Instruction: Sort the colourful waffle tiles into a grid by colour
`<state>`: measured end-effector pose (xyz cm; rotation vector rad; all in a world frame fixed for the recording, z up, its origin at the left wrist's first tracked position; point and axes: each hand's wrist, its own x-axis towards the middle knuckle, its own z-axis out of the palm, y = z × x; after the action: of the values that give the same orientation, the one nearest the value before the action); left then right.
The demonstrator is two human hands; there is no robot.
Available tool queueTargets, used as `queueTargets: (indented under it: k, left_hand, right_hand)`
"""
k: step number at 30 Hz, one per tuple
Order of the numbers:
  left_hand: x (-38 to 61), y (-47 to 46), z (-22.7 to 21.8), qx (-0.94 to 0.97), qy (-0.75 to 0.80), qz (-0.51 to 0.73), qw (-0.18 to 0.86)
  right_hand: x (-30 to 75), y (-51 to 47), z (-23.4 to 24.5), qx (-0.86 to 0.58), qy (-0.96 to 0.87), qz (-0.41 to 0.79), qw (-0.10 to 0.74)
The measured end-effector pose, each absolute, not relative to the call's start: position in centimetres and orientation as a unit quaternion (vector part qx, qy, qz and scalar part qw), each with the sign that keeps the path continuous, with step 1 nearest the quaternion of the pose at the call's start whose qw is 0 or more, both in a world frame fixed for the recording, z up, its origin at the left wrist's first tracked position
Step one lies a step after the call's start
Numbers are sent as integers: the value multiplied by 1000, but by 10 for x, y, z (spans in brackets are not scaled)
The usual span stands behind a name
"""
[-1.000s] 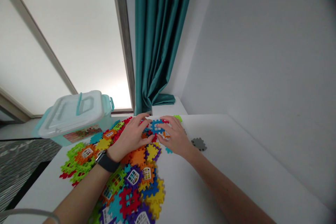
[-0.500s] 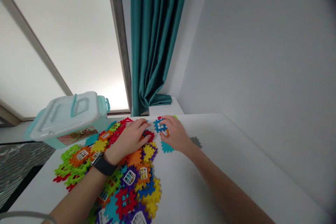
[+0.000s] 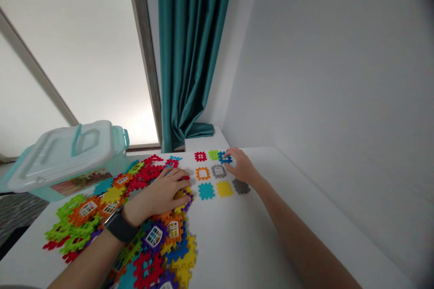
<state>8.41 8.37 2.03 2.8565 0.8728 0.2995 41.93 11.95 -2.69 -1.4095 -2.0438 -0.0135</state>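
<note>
My right hand (image 3: 241,165) pinches a blue window-patterned building tile (image 3: 224,157) at the back of the table, beside a lime green tile (image 3: 214,155). A red tile (image 3: 200,156) lies left of these. In front are an orange window tile (image 3: 203,173) and a grey window tile (image 3: 219,171). Nearer still lie a turquoise tile (image 3: 206,191), a yellow tile (image 3: 224,188) and a dark grey tile (image 3: 241,186), partly under my right wrist. My left hand (image 3: 167,192), fingers spread, rests on the heap of mixed tiles (image 3: 149,265).
A clear-lidded turquoise storage box (image 3: 77,158) stands at the left of the white table (image 3: 233,244). A green curtain (image 3: 193,54) hangs behind the table, and a grey wall (image 3: 322,76) runs along the right.
My right hand has carried the blue tile right, uncovering the laid-out tiles beneath it. My left hand stays over the heap. The view has shifted to the right.
</note>
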Motion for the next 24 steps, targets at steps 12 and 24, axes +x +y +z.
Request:
queueTargets:
  k: [12, 24]
  left_hand:
    - [85, 86, 14, 947, 298, 84, 89]
    - [86, 87, 16, 945, 304, 68, 103]
  right_hand:
    - [460, 149, -52, -598, -753, 24, 274]
    - [460, 167, -62, -609, -744, 41, 272]
